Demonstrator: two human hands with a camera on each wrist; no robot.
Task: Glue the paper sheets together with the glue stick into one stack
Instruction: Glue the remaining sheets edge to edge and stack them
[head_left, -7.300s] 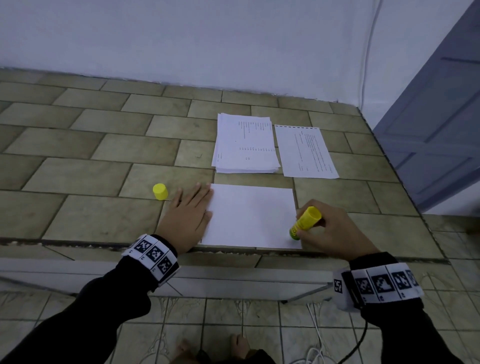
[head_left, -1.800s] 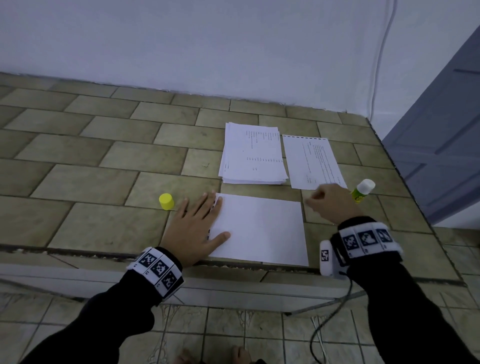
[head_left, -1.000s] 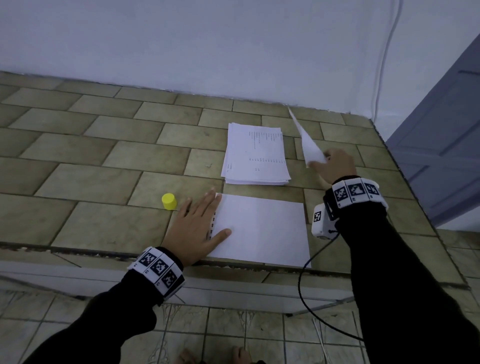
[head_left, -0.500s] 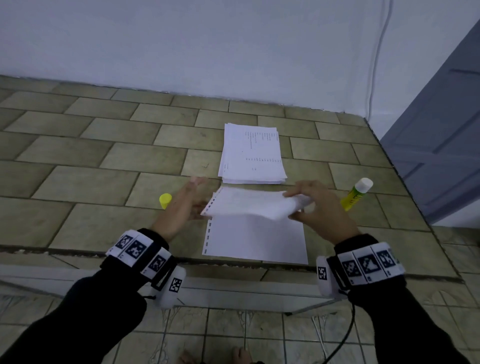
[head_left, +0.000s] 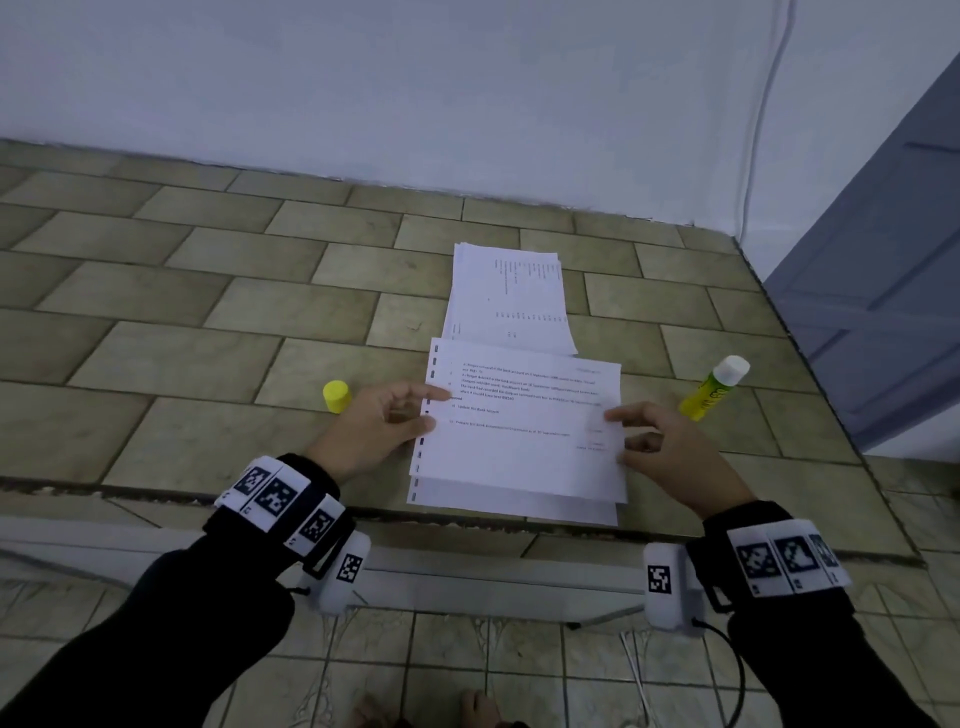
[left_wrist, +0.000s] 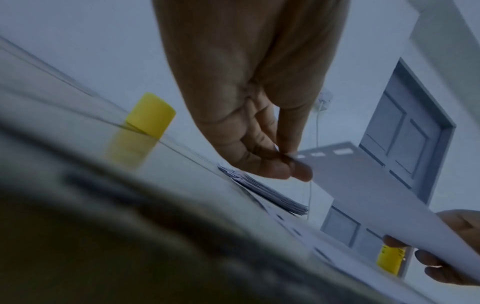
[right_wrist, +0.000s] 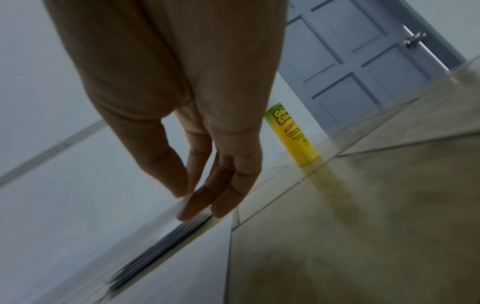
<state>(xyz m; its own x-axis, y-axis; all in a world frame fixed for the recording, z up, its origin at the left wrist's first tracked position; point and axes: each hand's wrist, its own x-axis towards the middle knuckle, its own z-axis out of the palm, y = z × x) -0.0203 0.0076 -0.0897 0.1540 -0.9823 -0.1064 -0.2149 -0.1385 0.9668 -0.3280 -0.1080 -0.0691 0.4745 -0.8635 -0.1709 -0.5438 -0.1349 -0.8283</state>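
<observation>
A printed sheet (head_left: 524, 421) hangs nearly flat just above a blank sheet (head_left: 519, 506) that lies at the counter's front edge. My left hand (head_left: 434, 410) pinches the printed sheet's punched left edge between thumb and fingers (left_wrist: 293, 166). My right hand (head_left: 621, 431) pinches its right edge, fingers (right_wrist: 197, 203) meeting at the paper. The uncapped glue stick (head_left: 714, 389) stands upright to the right of my right hand, also in the right wrist view (right_wrist: 293, 137). Its yellow cap (head_left: 336, 396) stands left of my left hand.
A stack of printed papers (head_left: 509, 301) lies just behind the held sheet on the tiled counter (head_left: 208, 364). A white wall runs along the back with a cable (head_left: 763, 114) hanging down it. A blue-grey door (head_left: 883, 291) stands past the counter's right end.
My right hand carried the printed sheet from the right of the stack over the blank sheet. My left hand left the blank sheet and took the printed sheet's left edge; it now hangs lower and flatter.
</observation>
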